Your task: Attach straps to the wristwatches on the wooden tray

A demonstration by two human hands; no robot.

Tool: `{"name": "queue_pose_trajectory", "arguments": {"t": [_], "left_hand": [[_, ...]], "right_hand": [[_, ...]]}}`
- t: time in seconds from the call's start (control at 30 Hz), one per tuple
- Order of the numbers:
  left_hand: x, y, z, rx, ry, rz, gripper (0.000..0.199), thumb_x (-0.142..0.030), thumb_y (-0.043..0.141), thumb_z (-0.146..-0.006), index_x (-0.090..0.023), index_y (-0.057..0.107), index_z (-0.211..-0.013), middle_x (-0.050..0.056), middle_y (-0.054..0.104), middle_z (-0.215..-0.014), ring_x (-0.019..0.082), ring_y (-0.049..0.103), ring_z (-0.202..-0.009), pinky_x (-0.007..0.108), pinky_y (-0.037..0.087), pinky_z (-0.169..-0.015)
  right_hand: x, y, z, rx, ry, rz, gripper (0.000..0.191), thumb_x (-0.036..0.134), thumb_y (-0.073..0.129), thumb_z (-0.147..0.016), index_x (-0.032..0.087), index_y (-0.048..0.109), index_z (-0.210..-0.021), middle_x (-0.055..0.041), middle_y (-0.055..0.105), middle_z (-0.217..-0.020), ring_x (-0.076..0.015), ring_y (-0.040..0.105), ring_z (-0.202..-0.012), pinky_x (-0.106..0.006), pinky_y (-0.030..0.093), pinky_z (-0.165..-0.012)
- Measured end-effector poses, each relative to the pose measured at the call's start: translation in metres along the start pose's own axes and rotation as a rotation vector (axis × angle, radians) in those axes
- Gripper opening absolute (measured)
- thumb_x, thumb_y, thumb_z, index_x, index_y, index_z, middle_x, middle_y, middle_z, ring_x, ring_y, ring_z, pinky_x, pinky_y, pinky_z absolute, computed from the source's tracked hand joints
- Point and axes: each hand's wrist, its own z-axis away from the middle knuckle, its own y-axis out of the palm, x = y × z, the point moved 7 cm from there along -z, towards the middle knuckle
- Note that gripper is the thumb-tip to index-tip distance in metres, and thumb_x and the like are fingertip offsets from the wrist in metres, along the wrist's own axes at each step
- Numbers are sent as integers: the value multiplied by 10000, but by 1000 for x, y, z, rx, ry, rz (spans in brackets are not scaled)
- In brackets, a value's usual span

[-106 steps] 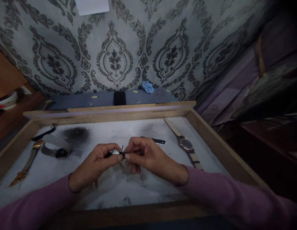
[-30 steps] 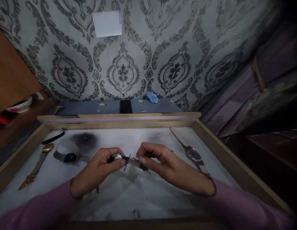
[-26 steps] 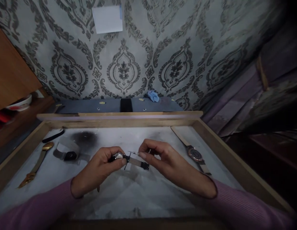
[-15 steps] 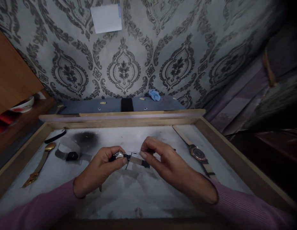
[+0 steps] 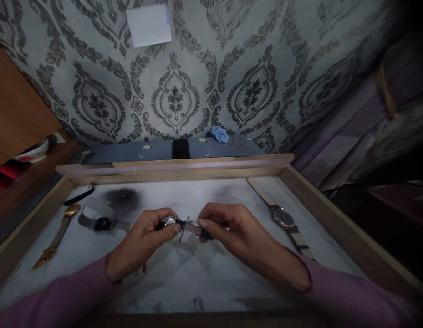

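Observation:
My left hand (image 5: 143, 241) pinches a small wristwatch (image 5: 170, 221) by its round silver case, thumb in front and forefinger above. The watch's strap (image 5: 192, 228) stretches right to my right hand (image 5: 245, 241), whose lower fingers are at its dark end. Between the thumb and forefinger of that hand is a thin metal piece (image 5: 191, 221), too small to make out, pointing at the case. A thin dark bar (image 5: 182, 231) stands crosswise at the joint of case and strap. Both hands are over the middle of the tray (image 5: 170, 171).
On the left of the tray lie a black band (image 5: 79, 196), a gold watch (image 5: 72, 210) and a square-faced watch (image 5: 102, 223). A larger round watch (image 5: 283, 218) lies on the right. Behind the tray are a blue crumpled cloth (image 5: 220, 134) and a patterned wall.
My right hand has shifted slightly left, bringing the thin metal piece closer to the watch case. Its lower fingers have come to the strap's dark end. My left hand has barely moved.

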Motion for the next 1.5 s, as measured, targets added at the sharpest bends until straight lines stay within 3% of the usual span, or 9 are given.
{"name": "queue_pose_trajectory", "arguments": {"t": [0.77,1.2,1.5], "left_hand": [[0,2,-1,3,10,7,190,-335,571,-814,-165,586,-730,-81,335,-553,89,249,-498,211,220,-472],[-1,2,-1,-6,3,-1,192,-337,566,-822,-166,581,-737,-89,301,-530,80,210,-468,213,186,-439],[-7,1,0,-20,33,18,190,-328,577,-816,-163,601,-725,-82,335,-548,86,255,-497,210,243,-482]], "right_hand": [[-4,2,-1,9,20,-7,219,298,504,-917,155,602,-783,-32,686,-660,-128,624,-607,-217,419,-542],[-2,4,-1,13,2,0,169,222,516,-897,151,645,-814,-18,671,-660,-135,654,-636,-210,434,-563],[2,0,1,0,-3,-2,181,236,518,-903,142,632,-799,-31,686,-647,-124,627,-604,-203,419,-536]]}}
